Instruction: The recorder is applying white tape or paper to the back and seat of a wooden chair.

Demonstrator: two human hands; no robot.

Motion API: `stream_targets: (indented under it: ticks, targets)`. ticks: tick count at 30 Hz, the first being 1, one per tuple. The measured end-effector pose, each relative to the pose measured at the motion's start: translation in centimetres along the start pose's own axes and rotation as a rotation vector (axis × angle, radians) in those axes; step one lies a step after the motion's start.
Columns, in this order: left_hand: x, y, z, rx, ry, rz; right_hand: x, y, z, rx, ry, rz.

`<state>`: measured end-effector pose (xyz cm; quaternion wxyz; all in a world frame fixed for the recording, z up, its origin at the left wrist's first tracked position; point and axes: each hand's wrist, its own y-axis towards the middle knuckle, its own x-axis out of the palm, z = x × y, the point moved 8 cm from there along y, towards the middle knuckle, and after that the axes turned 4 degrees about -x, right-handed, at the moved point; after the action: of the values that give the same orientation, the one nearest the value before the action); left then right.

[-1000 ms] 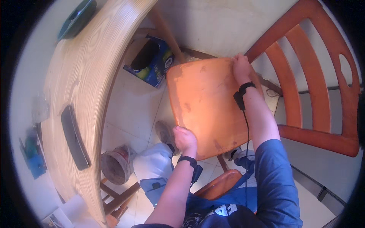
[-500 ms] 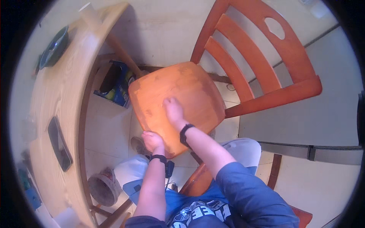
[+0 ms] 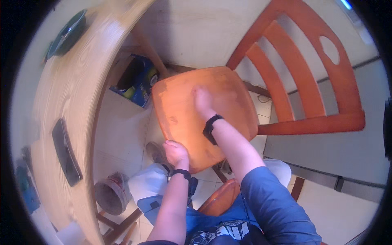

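Observation:
A wooden chair with an orange-brown seat [image 3: 183,106] and a redder slatted backrest [image 3: 302,77] stands in front of me. Its seat has darker and paler worn patches. My left hand [image 3: 176,153] is closed around the near left edge of the seat. Closed like a fist, my right hand [image 3: 203,101] rests on the top of the seat, left of its middle. Whatever it may hold is hidden under the fingers. Both wrists wear dark bands.
A light wooden table [image 3: 100,53] runs along the left, bearing a dark phone [image 3: 66,153] and a green bowl [image 3: 67,34]. Beneath are a blue box [image 3: 141,81] and a bucket [image 3: 112,194]. A grey panel [image 3: 343,143] stands at the right, behind the backrest.
My right hand has slid farther from me across the seat. The left hand keeps its hold on the edge. The whole view has shifted, so the chair appears farther right.

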<state>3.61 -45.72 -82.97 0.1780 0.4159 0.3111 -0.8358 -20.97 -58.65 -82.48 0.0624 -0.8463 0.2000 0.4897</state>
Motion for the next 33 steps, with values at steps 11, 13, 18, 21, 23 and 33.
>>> stream_targets:
  ticks: [11, 13, 18, 21, 23, 33]
  targets:
    - [-0.3, -0.3, 0.5, 0.019, 0.001, 0.002, 1.8, 6.4, -1.0, 0.059, 0.346, 0.072]
    - [-0.2, -0.4, 0.6, 0.037, 0.012, -0.027, 1.1, 4.6, -1.4, -0.051, 0.082, 0.034]
    - [-0.2, -0.4, 0.2, 0.024, -0.037, -0.045, -1.1, -3.1, -1.4, -0.17, 0.04, -0.003]
    - [-0.3, -0.3, 0.0, 0.024, -0.017, -0.031, -2.8, -8.3, -1.4, -0.172, 0.138, 0.008]
    - [-0.4, -0.2, 0.2, 0.072, -0.04, -0.016, -3.8, -11.2, -1.5, -0.163, 0.143, 0.001]
    - [1.1, 0.9, -1.0, 0.199, -0.17, -0.029, -7.2, -15.7, 3.0, -0.055, 0.282, 0.18]
